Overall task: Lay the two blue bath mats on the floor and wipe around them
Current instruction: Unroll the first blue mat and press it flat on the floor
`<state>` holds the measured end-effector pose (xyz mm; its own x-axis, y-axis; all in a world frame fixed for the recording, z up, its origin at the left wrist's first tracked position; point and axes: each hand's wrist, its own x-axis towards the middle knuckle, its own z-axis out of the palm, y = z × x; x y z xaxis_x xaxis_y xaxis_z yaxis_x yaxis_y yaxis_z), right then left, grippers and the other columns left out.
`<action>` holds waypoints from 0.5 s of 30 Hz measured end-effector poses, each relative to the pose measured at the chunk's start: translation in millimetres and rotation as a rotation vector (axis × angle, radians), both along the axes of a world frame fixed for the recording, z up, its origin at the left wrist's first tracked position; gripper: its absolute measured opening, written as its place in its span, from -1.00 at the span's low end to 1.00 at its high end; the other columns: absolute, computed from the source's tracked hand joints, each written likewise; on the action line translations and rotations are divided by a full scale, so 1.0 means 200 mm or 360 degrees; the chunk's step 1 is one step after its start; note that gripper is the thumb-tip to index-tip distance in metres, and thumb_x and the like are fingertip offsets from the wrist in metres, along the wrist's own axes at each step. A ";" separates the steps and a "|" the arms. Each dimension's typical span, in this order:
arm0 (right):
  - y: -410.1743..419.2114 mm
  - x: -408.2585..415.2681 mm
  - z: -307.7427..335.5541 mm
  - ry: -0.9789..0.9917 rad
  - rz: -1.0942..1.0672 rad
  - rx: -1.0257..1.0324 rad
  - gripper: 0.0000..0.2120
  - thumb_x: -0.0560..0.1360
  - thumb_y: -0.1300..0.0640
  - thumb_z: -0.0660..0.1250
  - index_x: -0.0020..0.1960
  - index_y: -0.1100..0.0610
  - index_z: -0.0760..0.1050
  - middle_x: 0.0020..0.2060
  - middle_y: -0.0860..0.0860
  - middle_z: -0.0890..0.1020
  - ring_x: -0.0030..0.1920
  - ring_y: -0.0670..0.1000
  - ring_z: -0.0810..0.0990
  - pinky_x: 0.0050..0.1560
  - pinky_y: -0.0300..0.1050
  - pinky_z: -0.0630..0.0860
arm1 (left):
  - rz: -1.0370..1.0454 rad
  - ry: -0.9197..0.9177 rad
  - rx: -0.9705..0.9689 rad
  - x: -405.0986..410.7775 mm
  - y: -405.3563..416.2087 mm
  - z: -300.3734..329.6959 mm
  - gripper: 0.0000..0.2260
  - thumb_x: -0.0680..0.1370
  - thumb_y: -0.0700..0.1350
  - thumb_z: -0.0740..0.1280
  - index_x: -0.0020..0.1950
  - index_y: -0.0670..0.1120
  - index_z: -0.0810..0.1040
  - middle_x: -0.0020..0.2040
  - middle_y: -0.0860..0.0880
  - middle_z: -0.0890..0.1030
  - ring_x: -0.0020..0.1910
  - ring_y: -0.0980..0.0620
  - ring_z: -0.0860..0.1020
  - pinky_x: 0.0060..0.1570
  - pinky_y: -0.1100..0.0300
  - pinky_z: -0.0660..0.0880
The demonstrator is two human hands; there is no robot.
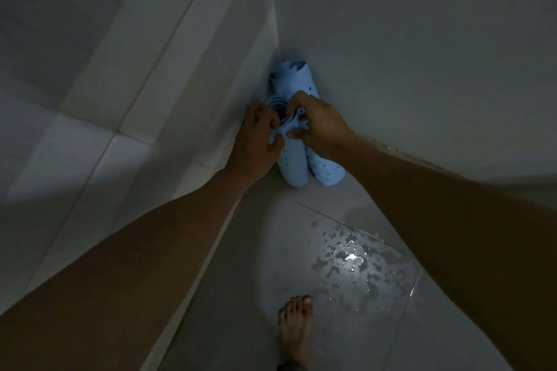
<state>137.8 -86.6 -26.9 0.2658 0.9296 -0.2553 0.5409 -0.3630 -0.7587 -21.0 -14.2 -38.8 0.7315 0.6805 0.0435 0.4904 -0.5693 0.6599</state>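
Observation:
Two light blue bath mats stand rolled up in the corner where two tiled walls meet. The nearer roll point(293, 164) has small dark holes; the other roll point(303, 77) rises behind it, and its lower end shows at the right. My left hand point(256, 141) grips the top edge of the nearer roll from the left. My right hand point(316, 122) pinches the same top edge from the right, with suction cups showing between the fingers. Both hands hide the rolls' middle parts.
Pale tiled walls close in on the left point(120, 69) and the right point(422, 54). The floor has a wet patch point(351, 257) with a bright reflection. A bare foot point(297, 328) stands on the floor near the bottom edge.

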 end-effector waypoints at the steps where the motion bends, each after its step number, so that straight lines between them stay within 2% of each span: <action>1: -0.03 -0.02 0.01 0.0040 -0.0026 -0.0015 -0.49 0.39 0.20 0.54 0.24 0.10 0.39 0.11 0.02 0.53 0.03 0.04 0.53 0.03 0.00 0.52 | -0.0035 0.0021 0.0006 -0.03 -0.02 0.01 -0.84 0.47 -0.27 0.37 0.00 -0.22 0.45 0.11 -0.18 0.40 -0.03 -0.03 0.47 -0.11 0.17 0.48; 3: -0.09 -0.04 0.03 0.0062 -0.0002 -0.0078 -0.36 0.35 0.17 0.58 0.33 0.08 0.36 0.17 0.00 0.51 0.03 0.00 0.51 0.03 -0.07 0.48 | -0.0129 0.0091 0.0046 -0.10 -0.07 0.03 -0.88 0.49 -0.28 0.36 -0.01 -0.22 0.47 0.10 -0.21 0.40 -0.05 -0.09 0.50 -0.09 0.05 0.54; 5: -0.17 -0.07 0.04 -0.0091 0.0112 -0.0145 -0.30 0.35 0.10 0.57 0.40 0.09 0.36 0.24 0.06 0.50 0.13 0.07 0.52 0.11 -0.06 0.45 | -0.0240 0.0156 0.0075 -0.16 -0.15 0.06 -0.90 0.50 -0.30 0.34 -0.01 -0.22 0.48 0.10 -0.23 0.40 -0.07 -0.13 0.52 -0.11 0.01 0.55; 7: -0.28 -0.11 0.07 -0.0269 0.0214 -0.0227 -0.31 0.40 0.01 0.53 0.44 0.14 0.35 0.28 0.13 0.47 0.23 0.15 0.49 0.15 0.00 0.42 | -0.0297 0.0175 0.0100 -0.20 -0.26 0.10 -0.90 0.50 -0.29 0.33 -0.01 -0.22 0.49 0.09 -0.24 0.40 -0.08 -0.15 0.52 -0.14 0.04 0.53; 9: -0.40 -0.14 0.11 -0.0354 0.0220 -0.0329 -0.37 0.46 -0.07 0.46 0.42 0.17 0.38 0.26 0.18 0.46 0.21 0.20 0.49 0.13 0.02 0.43 | -0.0261 0.0166 0.0104 -0.22 -0.37 0.14 -0.90 0.50 -0.28 0.35 -0.01 -0.21 0.49 0.07 -0.21 0.40 -0.10 -0.11 0.49 -0.16 0.07 0.51; 13: -0.73 -0.16 0.20 -0.0474 0.0172 -0.0411 -0.50 0.47 -0.21 0.39 0.14 0.20 0.53 0.09 0.18 0.52 0.05 0.22 0.56 0.06 0.09 0.52 | -0.0252 0.0178 0.0155 -0.22 -0.65 0.24 -0.90 0.52 -0.24 0.33 0.01 -0.21 0.49 0.02 -0.19 0.41 -0.16 -0.08 0.45 -0.20 0.00 0.51; 15: -0.93 -0.19 0.27 -0.0493 0.0199 -0.0346 -0.64 0.49 -0.16 0.40 -0.07 0.16 0.50 0.03 0.12 0.46 -0.05 0.17 0.51 -0.02 0.05 0.49 | -0.0352 0.0206 0.0206 -0.22 -0.80 0.29 -0.89 0.52 -0.22 0.32 0.02 -0.20 0.48 0.00 -0.21 0.41 -0.19 -0.10 0.45 -0.23 -0.05 0.51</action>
